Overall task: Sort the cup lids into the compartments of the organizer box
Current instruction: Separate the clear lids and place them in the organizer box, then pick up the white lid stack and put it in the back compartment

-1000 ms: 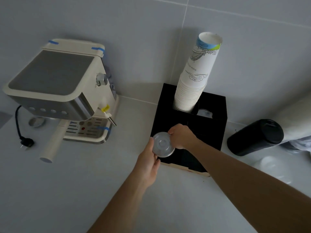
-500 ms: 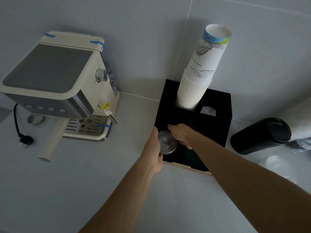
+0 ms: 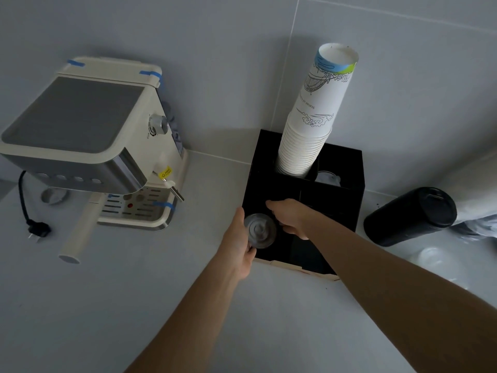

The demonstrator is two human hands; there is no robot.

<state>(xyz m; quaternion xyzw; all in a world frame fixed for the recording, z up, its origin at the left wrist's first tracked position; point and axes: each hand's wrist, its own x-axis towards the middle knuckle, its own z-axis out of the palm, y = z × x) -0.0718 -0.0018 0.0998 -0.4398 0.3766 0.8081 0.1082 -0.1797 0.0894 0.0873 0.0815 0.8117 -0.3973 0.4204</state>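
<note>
Both hands meet at the near-left compartment of the black organizer box (image 3: 336, 208). The left hand (image 3: 238, 244) cups the clear cup lid (image 3: 260, 231) from the outer side while the right hand (image 3: 291, 218) pinches its far edge. A second ago the lid was held flat above the box; it has since dropped into the compartment mouth, so this lid is nearly placed. Behind stands the paper cup stack (image 3: 314, 125), with the espresso machine (image 3: 88, 141) left on the table (image 3: 107, 305) and a black tumbler (image 3: 408, 216) lying right.
</note>
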